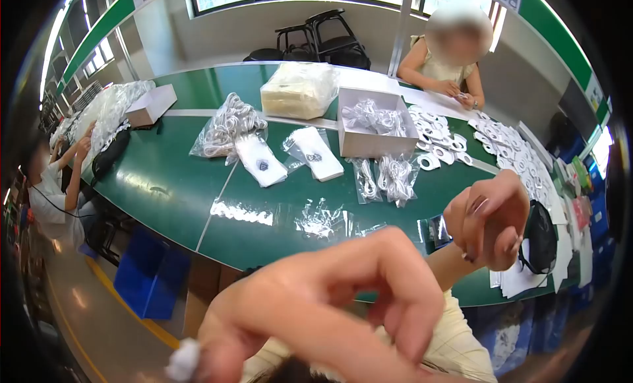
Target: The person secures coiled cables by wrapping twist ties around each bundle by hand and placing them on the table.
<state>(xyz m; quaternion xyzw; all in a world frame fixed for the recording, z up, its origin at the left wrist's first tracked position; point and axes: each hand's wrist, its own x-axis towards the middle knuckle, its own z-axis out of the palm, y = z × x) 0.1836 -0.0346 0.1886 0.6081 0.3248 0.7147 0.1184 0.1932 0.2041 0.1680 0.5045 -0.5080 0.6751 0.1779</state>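
My left hand (316, 290) looms large at the bottom middle, very close to the camera. Its fingers are bent and apart, with a gap between them, and I see nothing held. A small blurred white thing (183, 360) sits at its lower left edge; its kind is unclear. Farther right, my right hand (491, 218) is raised above the table edge, its fingers curled in and no object visible in them. Behind it lie a black pouch (539, 238) and white paper sheets (521, 279). Bagged white cables (397, 178) lie on the table beyond my hands.
The green table (165, 178) carries a white box of bagged cables (344, 135), packs of white bags (260, 162), a wrapped stack (297, 93) and many white ring-shaped parts (514, 145). A co-worker (448, 60) sits opposite; another person (56, 198) is at left. A blue bin (148, 277) stands on the floor.
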